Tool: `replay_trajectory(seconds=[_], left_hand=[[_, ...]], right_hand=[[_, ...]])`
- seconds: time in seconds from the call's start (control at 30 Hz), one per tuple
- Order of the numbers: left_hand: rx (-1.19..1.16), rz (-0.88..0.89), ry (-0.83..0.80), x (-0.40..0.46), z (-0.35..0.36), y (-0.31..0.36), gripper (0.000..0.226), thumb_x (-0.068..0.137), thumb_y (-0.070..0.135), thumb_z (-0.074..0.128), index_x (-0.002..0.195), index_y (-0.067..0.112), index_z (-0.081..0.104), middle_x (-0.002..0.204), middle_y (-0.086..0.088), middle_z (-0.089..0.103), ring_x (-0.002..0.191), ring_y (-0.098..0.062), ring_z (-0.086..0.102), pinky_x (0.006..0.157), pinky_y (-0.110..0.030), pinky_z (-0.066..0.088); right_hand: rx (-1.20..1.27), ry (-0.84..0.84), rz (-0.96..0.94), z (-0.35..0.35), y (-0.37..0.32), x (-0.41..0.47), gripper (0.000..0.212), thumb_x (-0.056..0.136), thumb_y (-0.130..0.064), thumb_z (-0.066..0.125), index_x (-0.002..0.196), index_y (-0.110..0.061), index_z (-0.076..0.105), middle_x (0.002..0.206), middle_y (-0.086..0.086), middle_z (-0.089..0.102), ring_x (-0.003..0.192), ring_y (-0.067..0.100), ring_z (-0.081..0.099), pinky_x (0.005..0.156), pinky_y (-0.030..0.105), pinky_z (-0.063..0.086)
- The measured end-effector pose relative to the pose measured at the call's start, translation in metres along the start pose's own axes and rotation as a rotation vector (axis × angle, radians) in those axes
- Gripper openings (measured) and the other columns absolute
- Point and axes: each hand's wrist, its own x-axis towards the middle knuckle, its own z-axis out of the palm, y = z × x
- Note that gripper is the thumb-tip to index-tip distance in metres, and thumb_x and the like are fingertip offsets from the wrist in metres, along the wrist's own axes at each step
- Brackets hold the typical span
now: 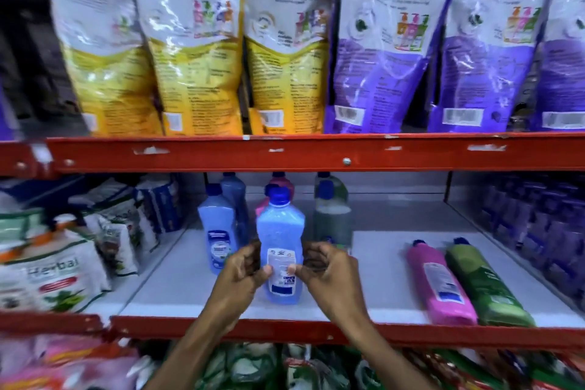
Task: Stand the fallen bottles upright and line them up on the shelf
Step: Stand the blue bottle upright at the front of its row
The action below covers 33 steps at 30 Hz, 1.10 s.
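Blue bottle (280, 250) upright at front of white shelf (380, 266), base down near the shelf's front lip, label facing out. Left hand (242, 269) and right hand (326, 266) on either side of it, fingers curled partly closed, thumb tips pressed on the label edges; light steadying pinch rather than full wrap. Behind and left of blue bottle: second blue one (218, 231) standing, more upright bottles further back, a pink (280, 187) and a dark green (332, 218) among them, rows loose. Well right of blue bottle, near same front lip: pink bottle (440, 282) and green bottle (484, 285) lying flat side by side, caps pointing to the back. Step in hand, by the look: squaring blue bottle into line. Next likely: let go, check no wobble, reach right for fallen pink one, tip up by the body, set beside blue bottle. Smooth plastic, tall narrow shape; probably topples easily if nudged.
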Motion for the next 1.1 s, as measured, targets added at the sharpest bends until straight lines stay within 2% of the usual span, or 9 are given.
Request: replay_trajectory(seconds=[0.1, 0.3, 0.4, 0.47, 0.53, 0.63, 0.77, 0.9, 1.1], left_hand=[[0.078, 0.019, 0.066, -0.005, -0.051, -0.013, 0.043, 0.096, -0.007, 0.053, 0.126, 0.022, 0.061, 0.114, 0.016, 0.077, 0.107, -0.002, 0.072, 0.081, -0.014, 0.058], [0.193, -0.004, 0.112, 0.009, -0.113, -0.041, 0.045, 0.097, -0.007, 0.053, 0.134, 0.019, 0.056, 0.119, 0.003, 0.073, 0.1, 0.001, 0.072, 0.078, -0.015, 0.059], [0.252, 0.015, 0.128, 0.01, -0.125, -0.05, 0.049, 0.094, -0.003, 0.06, 0.121, 0.038, 0.06, 0.112, 0.026, 0.075, 0.103, 0.004, 0.071, 0.083, -0.017, 0.06], [0.256, 0.013, 0.167, 0.008, -0.131, -0.056, 0.044, 0.09, 0.002, 0.068, 0.114, 0.038, 0.064, 0.11, 0.018, 0.078, 0.104, -0.008, 0.074, 0.086, -0.027, 0.06], [0.231, 0.018, 0.192, 0.005, -0.135, -0.06, 0.033, 0.086, 0.011, 0.075, 0.11, 0.033, 0.068, 0.109, 0.01, 0.079, 0.102, -0.013, 0.075, 0.086, -0.035, 0.06], [0.176, 0.018, 0.155, -0.001, -0.138, -0.063, 0.018, 0.086, 0.02, 0.067, 0.104, 0.023, 0.067, 0.108, 0.01, 0.076, 0.105, -0.009, 0.071, 0.088, -0.028, 0.054], [0.2, 0.019, 0.103, 0.0, -0.141, -0.07, 0.017, 0.089, -0.005, 0.054, 0.089, 0.012, 0.055, 0.103, 0.001, 0.071, 0.103, -0.01, 0.067, 0.087, -0.031, 0.049], [0.248, 0.054, 0.136, -0.001, -0.144, -0.074, 0.03, 0.088, -0.004, 0.066, 0.099, 0.02, 0.052, 0.103, -0.004, 0.066, 0.101, -0.02, 0.067, 0.087, -0.035, 0.056], [0.294, 0.051, 0.155, -0.004, -0.143, -0.076, 0.05, 0.078, 0.016, 0.083, 0.115, 0.036, 0.056, 0.115, 0.008, 0.072, 0.1, -0.009, 0.073, 0.079, -0.023, 0.062]], right_hand=[[0.002, -0.044, -0.015, 0.059, -0.007, 0.007, 0.023, 0.075, -0.017, 0.083, 0.096, -0.023, 0.075, 0.08, -0.026, 0.074, 0.077, -0.009, 0.071, 0.068, 0.007, 0.054], [-0.078, -0.074, -0.023, 0.131, -0.013, 0.022, 0.027, 0.082, -0.01, 0.074, 0.109, -0.012, 0.071, 0.107, 0.001, 0.077, 0.093, 0.011, 0.071, 0.079, 0.02, 0.056], [-0.111, -0.044, -0.013, 0.145, -0.011, 0.025, 0.03, 0.083, -0.001, 0.069, 0.112, -0.008, 0.069, 0.108, 0.005, 0.076, 0.09, 0.011, 0.067, 0.073, 0.002, 0.045], [-0.08, -0.033, 0.019, 0.15, -0.009, 0.026, 0.034, 0.084, 0.004, 0.065, 0.116, -0.007, 0.068, 0.111, 0.008, 0.074, 0.09, 0.013, 0.066, 0.07, -0.005, 0.041], [-0.09, 0.007, 0.025, 0.151, -0.006, 0.027, 0.034, 0.086, 0.003, 0.064, 0.118, -0.007, 0.068, 0.112, 0.009, 0.072, 0.092, 0.015, 0.066, 0.071, -0.003, 0.041], [-0.062, 0.042, 0.053, 0.153, -0.002, 0.024, 0.032, 0.086, 0.001, 0.063, 0.117, -0.009, 0.066, 0.098, 0.006, 0.072, 0.077, 0.009, 0.067, 0.071, 0.003, 0.049], [0.018, -0.055, 0.076, 0.155, 0.002, 0.019, 0.032, 0.081, 0.007, 0.058, 0.105, -0.013, 0.062, 0.1, 0.01, 0.075, 0.091, 0.021, 0.073, 0.084, 0.038, 0.062], [0.107, -0.279, 0.069, 0.15, 0.009, 0.015, 0.044, 0.079, 0.006, 0.065, 0.119, -0.013, 0.06, 0.116, 0.003, 0.072, 0.109, 0.015, 0.069, 0.091, 0.022, 0.056], [0.027, -0.282, 0.041, 0.145, 0.013, 0.018, 0.044, 0.089, 0.0, 0.065, 0.131, -0.009, 0.057, 0.125, 0.008, 0.069, 0.114, 0.018, 0.066, 0.094, 0.025, 0.056]])
